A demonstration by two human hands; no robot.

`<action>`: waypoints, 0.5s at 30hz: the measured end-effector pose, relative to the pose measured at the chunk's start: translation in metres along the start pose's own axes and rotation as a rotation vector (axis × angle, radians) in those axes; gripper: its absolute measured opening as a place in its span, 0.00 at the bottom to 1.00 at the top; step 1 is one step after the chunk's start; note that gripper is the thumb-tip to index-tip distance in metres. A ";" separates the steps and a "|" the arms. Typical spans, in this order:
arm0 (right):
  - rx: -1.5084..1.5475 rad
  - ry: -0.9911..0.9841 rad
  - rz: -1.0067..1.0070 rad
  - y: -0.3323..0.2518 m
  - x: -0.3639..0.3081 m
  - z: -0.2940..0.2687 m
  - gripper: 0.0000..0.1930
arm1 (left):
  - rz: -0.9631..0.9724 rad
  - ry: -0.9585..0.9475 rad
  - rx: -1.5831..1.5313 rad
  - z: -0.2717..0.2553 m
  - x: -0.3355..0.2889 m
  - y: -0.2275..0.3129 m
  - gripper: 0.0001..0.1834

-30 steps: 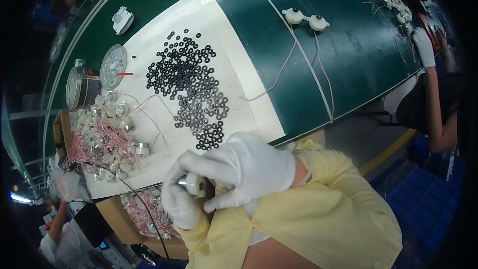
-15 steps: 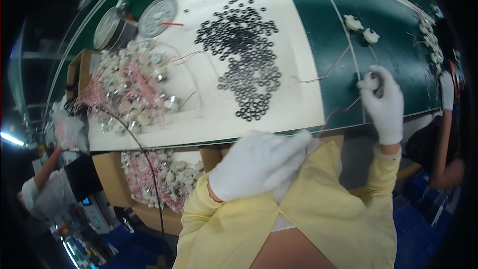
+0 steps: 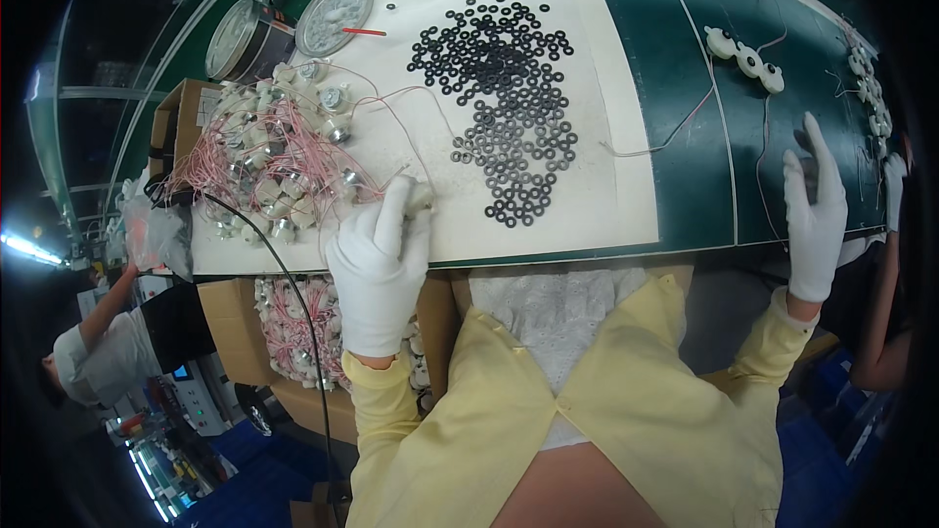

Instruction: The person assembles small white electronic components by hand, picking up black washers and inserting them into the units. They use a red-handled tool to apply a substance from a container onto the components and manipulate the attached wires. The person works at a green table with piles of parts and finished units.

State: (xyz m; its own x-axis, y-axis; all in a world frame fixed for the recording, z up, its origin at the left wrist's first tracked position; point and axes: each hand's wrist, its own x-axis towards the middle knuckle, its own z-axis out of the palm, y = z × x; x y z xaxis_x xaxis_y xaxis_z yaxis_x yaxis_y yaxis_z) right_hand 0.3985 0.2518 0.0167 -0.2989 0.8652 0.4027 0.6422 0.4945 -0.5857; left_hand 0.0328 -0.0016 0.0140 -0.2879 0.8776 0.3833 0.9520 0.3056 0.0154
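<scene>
My left hand (image 3: 377,264), in a white glove, rests at the near edge of the white mat (image 3: 616,166) with its fingers closed on a small white wired part (image 3: 420,198). That part lies at the edge of a heap of similar parts with pink wires (image 3: 279,161). My right hand (image 3: 812,205), also gloved, is far out to the right over the green belt (image 3: 704,166). Its fingers are spread and nothing is in it. A wide scatter of small black rings (image 3: 504,103) covers the mat between my hands.
Two round dial gauges (image 3: 333,15) stand at the back left. Several white parts with wires (image 3: 745,59) lie on the belt. A cardboard box of wired parts (image 3: 293,332) sits under the table. One person (image 3: 108,352) works at the left; another person's gloved hand (image 3: 895,186) is at the right.
My hands, together on a small metal part near my chest, have separated. The right hand went out to the belt and opened; the left reached forward to the wired heap.
</scene>
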 end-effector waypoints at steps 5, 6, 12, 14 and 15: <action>0.229 -0.074 -0.047 -0.044 -0.030 -0.001 0.26 | 0.168 0.122 0.093 -0.007 0.027 0.006 0.25; 0.285 -0.126 -0.082 -0.049 -0.034 0.001 0.27 | 0.197 0.062 0.072 -0.005 0.032 0.002 0.25; 0.576 -0.358 -0.361 -0.081 -0.040 0.033 0.26 | 0.213 -0.135 -0.046 -0.015 0.035 -0.004 0.19; 0.657 -0.441 -0.359 -0.090 -0.039 0.040 0.25 | 0.206 -0.030 -0.208 -0.039 0.038 -0.022 0.18; 0.727 -0.459 -0.327 -0.089 -0.040 0.048 0.26 | 0.174 0.086 -0.356 -0.052 0.036 -0.034 0.19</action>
State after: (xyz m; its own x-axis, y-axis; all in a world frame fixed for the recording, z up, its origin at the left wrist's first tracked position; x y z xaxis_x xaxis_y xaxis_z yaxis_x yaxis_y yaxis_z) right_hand 0.3196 0.1769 0.0194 -0.7379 0.5445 0.3986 -0.0789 0.5170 -0.8523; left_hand -0.0041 0.0003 0.0753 -0.1235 0.8661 0.4843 0.9665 -0.0056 0.2566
